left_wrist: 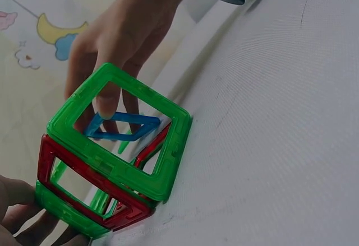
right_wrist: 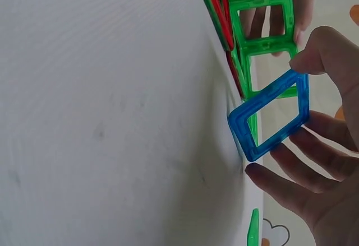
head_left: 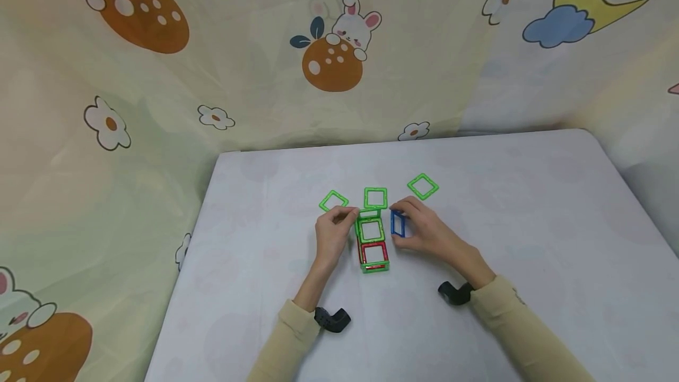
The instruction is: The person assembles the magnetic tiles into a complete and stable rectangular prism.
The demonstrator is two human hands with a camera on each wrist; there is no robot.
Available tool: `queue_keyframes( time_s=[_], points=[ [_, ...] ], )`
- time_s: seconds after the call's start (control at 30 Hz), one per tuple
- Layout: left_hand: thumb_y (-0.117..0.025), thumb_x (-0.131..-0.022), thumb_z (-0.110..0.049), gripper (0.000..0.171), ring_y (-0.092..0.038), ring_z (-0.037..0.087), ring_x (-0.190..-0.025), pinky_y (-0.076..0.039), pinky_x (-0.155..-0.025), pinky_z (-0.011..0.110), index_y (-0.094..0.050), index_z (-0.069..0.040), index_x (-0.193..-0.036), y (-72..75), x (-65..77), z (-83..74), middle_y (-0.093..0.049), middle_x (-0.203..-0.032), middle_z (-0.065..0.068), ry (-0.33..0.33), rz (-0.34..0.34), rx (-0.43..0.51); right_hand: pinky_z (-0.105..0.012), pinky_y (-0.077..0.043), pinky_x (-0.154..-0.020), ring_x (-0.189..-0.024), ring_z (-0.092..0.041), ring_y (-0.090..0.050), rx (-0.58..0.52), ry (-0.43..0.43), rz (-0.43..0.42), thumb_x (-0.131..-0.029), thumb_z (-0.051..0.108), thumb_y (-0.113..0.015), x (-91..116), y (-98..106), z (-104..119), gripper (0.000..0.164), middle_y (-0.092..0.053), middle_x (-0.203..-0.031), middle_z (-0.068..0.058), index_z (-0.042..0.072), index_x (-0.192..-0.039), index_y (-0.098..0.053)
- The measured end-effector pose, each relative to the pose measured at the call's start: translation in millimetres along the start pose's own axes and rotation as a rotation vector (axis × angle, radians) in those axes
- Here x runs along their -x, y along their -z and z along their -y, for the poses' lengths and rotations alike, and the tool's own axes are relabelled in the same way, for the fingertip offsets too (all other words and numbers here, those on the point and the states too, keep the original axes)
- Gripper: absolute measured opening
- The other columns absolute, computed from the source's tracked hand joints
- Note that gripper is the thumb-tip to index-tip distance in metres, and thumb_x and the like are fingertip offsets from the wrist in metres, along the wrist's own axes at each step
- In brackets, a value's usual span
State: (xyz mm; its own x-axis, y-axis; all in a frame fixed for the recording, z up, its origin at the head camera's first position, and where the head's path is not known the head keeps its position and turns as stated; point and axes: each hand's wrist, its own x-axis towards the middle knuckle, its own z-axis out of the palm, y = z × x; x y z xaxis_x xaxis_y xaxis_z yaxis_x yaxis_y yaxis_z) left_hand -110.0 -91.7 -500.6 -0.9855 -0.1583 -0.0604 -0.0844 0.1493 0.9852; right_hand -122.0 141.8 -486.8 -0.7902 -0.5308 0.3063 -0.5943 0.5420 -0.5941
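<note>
A small structure of green and red square magnetic tile frames stands on the table, its green side and a red tile large in the left wrist view. At its far left corner my left hand pinches a green tile, fingertips partly hidden behind the frames. Just right of the structure, my right hand holds a blue square tile between thumb and fingers. The blue tile is tilted, and in the right wrist view it overlaps the green frames behind it.
Three loose green square tiles lie beyond the structure: one at left, one in the middle and one at right. The white table meets a patterned cloth at its back edge. Black wrist devices sit at both cuffs.
</note>
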Motion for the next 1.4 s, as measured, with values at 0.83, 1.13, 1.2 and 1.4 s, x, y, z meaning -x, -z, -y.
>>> queue_keyframes(
  time_s=[0.83, 1.13, 1.2, 1.4],
  points=[
    [-0.075, -0.096, -0.023, 0.016, -0.071, 0.016, -0.098, -0.057, -0.087, 0.028, -0.078, -0.009, -0.102, 0.4, -0.9, 1.6, -0.076, -0.103, 0.005, 0.006, 0.013, 0.010, -0.043, -0.056, -0.099, -0.116, -0.031, -0.066, -0.216, -0.035, 0.008, -0.079, 0.003, -0.082, -9, -8, -4, 0.055, -0.064, -0.125, -0.014, -0.001, -0.130, -0.061],
    [-0.074, -0.096, -0.023, 0.017, -0.072, 0.017, -0.101, -0.057, -0.089, 0.030, -0.078, -0.008, -0.102, 0.0, -1.4, 1.9, -0.077, -0.105, 0.005, -0.002, 0.016, 0.009, -0.044, -0.055, -0.100, -0.120, -0.035, -0.063, -0.322, -0.050, 0.000, -0.080, -0.002, -0.082, -10, -14, -9, 0.056, -0.062, -0.128, -0.015, -0.001, -0.131, -0.060],
    [-0.074, -0.096, -0.023, 0.017, -0.072, 0.017, -0.101, -0.057, -0.090, 0.031, -0.078, -0.008, -0.102, -0.2, -1.7, 2.0, -0.077, -0.105, 0.005, -0.006, 0.017, 0.011, -0.044, -0.055, -0.100, -0.122, -0.036, -0.062, -0.347, -0.059, 0.003, -0.080, -0.003, -0.082, -10, -15, -9, 0.057, -0.062, -0.129, -0.016, -0.001, -0.132, -0.060],
    [-0.074, -0.096, -0.023, 0.016, -0.072, 0.017, -0.102, -0.057, -0.091, 0.033, -0.078, -0.008, -0.102, 0.4, -1.6, 1.8, -0.077, -0.105, 0.005, -0.007, 0.018, 0.019, -0.041, -0.054, -0.102, -0.124, -0.036, -0.062, -0.370, -0.082, 0.009, -0.081, -0.003, -0.083, -9, -19, -12, 0.058, -0.061, -0.131, -0.016, 0.000, -0.133, -0.059]
  ],
)
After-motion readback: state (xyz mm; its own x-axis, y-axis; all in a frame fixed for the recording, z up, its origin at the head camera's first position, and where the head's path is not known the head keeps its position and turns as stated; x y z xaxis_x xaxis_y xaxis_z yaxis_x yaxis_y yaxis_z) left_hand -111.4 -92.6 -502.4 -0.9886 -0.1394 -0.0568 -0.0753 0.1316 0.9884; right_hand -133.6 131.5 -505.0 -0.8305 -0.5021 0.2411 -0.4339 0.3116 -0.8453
